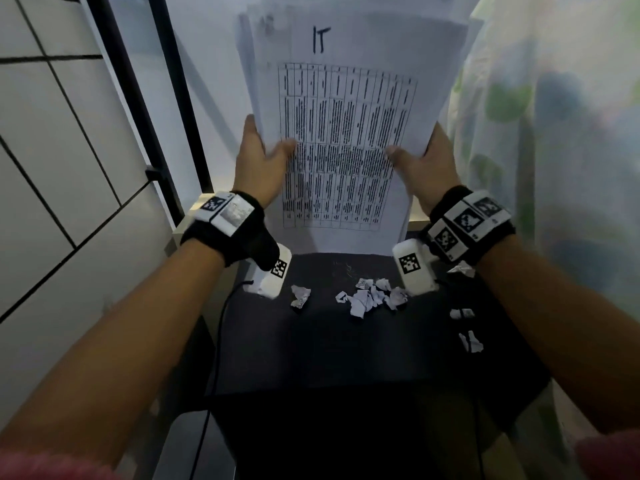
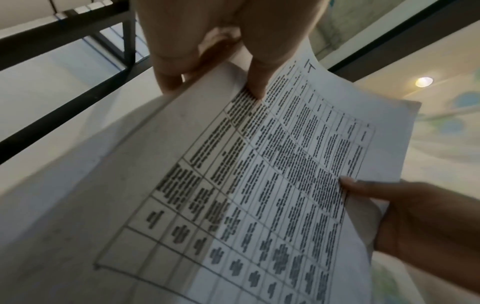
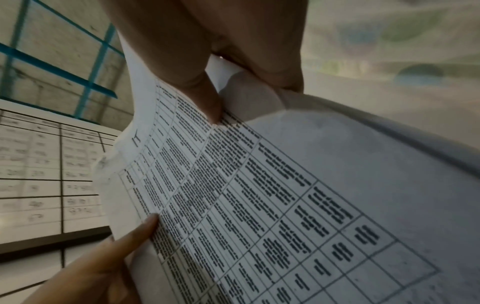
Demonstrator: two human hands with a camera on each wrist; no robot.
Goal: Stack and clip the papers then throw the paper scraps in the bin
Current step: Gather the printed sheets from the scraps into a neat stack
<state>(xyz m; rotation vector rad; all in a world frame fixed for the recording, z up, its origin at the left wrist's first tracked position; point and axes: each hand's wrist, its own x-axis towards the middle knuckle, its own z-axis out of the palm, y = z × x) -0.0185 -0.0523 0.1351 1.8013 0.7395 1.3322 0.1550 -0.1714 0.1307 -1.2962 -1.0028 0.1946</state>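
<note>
Head view: the left hand (image 1: 258, 157) and right hand (image 1: 420, 164) pinch a stack of papers (image 1: 343, 133) by its two side edges, thumbs on the printed front, fingers curled behind. The stack stands upright, its lower edge at or just above the dark surface (image 1: 329, 348); contact cannot be told. Its top sheet carries a printed table under the handwritten letters "IT". Torn paper scraps (image 1: 367, 297) lie on the surface at 6 o'clock from the stack, with a few more (image 1: 469, 341) toward 4 o'clock, well apart from the hands. White tiled wall (image 1: 52, 150) rises at 9 o'clock; a pale patterned sheet (image 1: 554, 133) hangs at 3 o'clock.
</note>
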